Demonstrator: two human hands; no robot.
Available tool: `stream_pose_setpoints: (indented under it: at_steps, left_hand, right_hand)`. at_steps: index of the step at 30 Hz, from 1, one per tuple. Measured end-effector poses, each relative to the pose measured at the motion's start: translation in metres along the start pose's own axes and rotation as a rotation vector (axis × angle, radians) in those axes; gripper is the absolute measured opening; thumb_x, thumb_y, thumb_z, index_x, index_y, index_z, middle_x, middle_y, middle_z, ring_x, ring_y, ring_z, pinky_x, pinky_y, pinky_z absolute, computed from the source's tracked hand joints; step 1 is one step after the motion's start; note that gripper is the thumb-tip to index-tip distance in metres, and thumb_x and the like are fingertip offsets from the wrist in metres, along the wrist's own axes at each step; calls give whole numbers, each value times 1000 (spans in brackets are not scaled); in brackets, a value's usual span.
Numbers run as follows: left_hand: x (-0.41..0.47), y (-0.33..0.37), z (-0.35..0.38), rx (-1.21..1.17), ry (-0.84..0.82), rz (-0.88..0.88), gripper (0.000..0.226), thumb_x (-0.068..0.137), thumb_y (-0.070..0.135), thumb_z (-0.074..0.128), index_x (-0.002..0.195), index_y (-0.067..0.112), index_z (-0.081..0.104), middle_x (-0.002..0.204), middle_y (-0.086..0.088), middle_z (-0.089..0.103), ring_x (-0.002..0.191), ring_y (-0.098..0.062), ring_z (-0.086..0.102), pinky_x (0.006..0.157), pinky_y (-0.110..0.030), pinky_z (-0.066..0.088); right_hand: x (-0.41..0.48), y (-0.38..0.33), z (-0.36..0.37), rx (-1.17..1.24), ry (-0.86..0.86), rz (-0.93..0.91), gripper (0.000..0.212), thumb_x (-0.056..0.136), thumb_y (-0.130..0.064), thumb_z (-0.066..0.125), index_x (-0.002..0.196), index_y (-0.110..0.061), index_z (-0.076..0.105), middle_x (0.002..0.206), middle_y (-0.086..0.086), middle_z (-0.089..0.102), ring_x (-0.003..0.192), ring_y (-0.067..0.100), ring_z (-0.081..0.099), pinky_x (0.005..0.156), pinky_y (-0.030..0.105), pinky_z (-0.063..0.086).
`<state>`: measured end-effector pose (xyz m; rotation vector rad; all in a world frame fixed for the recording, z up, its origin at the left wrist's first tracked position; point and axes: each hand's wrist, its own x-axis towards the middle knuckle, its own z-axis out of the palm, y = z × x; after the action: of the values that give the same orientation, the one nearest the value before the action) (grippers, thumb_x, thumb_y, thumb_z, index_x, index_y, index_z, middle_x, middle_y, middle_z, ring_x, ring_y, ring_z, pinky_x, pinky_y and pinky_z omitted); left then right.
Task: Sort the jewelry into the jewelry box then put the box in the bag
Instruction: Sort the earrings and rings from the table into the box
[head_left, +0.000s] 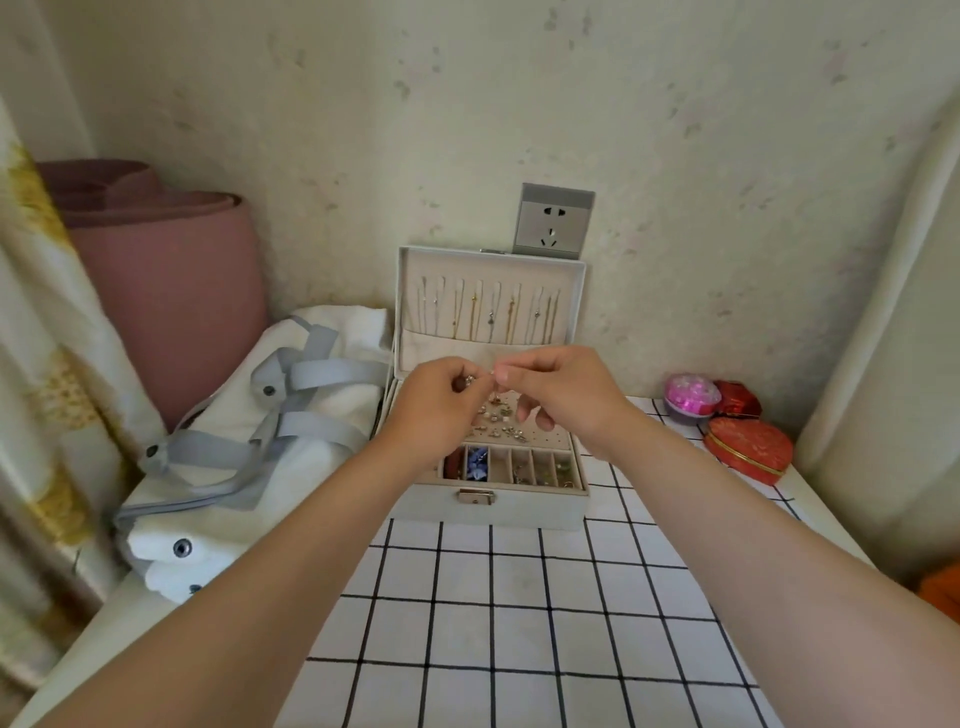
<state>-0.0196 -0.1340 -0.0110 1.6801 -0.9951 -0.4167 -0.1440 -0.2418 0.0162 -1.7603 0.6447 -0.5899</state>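
So the person has both hands up over the open jewelry box (519, 508), which sits on the counter (519, 623) with its back against the wall. The left hand (434, 410) has its fingers curled in and is pinching a small silvery piece (469, 382) at the fingertips. The right hand (563, 395) has thumb and forefinger pressed together on a tiny pale bit (492, 371) just beside that piece. It's way too small to tell if it's part of the same thing. The rest of the right fingers hang loosely curled over the tray.

Inside the box, the lid (491, 258) stands upright with a row of thin necklaces (491, 312) hanging in it. The tray below has a pad dotted with little earrings (498, 422), and along the front there's a row of narrow compartments (522, 467) with odds and ends in them. The metal latch (475, 497) on the front wall is undone.

The bag (234, 431), white with grey straps, lies slumped just left of the box, touching or nearly touching it. Behind it a pink rolled mat (171, 291) stands in the corner. Off to the right, well apart from the box, there's a red heart-shaped case (748, 451) and a pink round case (691, 395). A wall socket (553, 221) sits above the lid.
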Motion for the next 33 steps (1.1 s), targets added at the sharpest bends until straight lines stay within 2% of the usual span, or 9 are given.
stream_pose_setpoints:
  at_steps: [5, 7, 10, 12, 14, 18, 23, 29, 33]
  left_hand:
    - [9, -8, -9, -5, -12, -63, 14, 94, 31, 65, 96, 18, 71, 69, 2, 67, 60, -10, 62, 61, -29, 52]
    - [9, -9, -12, 6, -18, -93, 16, 96, 30, 61, 100, 18, 71, 70, 5, 65, 61, -10, 60, 62, -28, 50]
    - [10, -11, -10, -1, -58, -158, 25, 102, 19, 46, 106, 14, 69, 74, 3, 64, 64, -12, 58, 67, -32, 52]
    - [10, -14, -6, -46, -95, -207, 30, 103, 11, 39, 115, 13, 67, 81, 4, 62, 64, -12, 57, 58, -25, 48]
    - [9, -18, -5, -56, -123, -210, 31, 103, 10, 40, 119, 15, 66, 88, 4, 64, 62, -10, 56, 50, -17, 42]
    - [10, -24, -11, -12, -118, -135, 21, 100, 16, 51, 108, 20, 70, 91, 4, 73, 61, -8, 61, 50, -15, 43]
    - [9, -25, -18, -34, -72, -121, 15, 98, 18, 58, 98, 19, 72, 86, 6, 75, 62, -8, 64, 55, -23, 45]
    - [7, -24, -18, -38, -68, -106, 12, 96, 22, 61, 99, 24, 73, 86, 7, 73, 63, -7, 66, 60, -24, 49]
    - [6, -24, -17, -21, -42, -101, 12, 94, 26, 65, 101, 24, 74, 90, 10, 71, 72, -11, 70, 70, -28, 53]
  right_hand:
    - [18, -1, 5, -207, -8, -61, 17, 83, -11, 80, 99, -10, 78, 65, -7, 72, 49, 8, 58, 45, 15, 44]
    - [30, 4, 5, -313, 28, -104, 13, 86, -16, 78, 98, -16, 77, 72, -12, 72, 51, 4, 59, 55, 18, 50]
    - [47, 19, -1, -524, 151, -134, 11, 87, -24, 77, 98, -22, 78, 99, -11, 74, 72, -1, 62, 80, 26, 54]
    - [53, 28, -5, -661, 179, -137, 16, 89, -25, 74, 104, -20, 78, 108, -6, 74, 94, 6, 65, 92, 27, 51]
    - [55, 34, -5, -771, 168, -134, 18, 91, -25, 72, 107, -20, 78, 112, -4, 74, 105, 11, 66, 97, 30, 50]
    - [56, 41, -1, -944, 153, -145, 14, 93, -25, 67, 94, -19, 80, 97, -1, 75, 92, 19, 67, 83, 37, 55]
    - [58, 44, 7, -1064, 109, -183, 15, 93, -25, 65, 86, -22, 78, 84, -3, 73, 76, 15, 64, 70, 32, 54]
    - [61, 45, 4, -1088, 62, -190, 14, 93, -26, 66, 87, -24, 78, 86, -6, 73, 78, 14, 65, 74, 35, 57]
    - [63, 44, -4, -991, -24, -151, 16, 93, -25, 65, 84, -24, 79, 86, -8, 74, 81, 11, 67, 77, 36, 57]
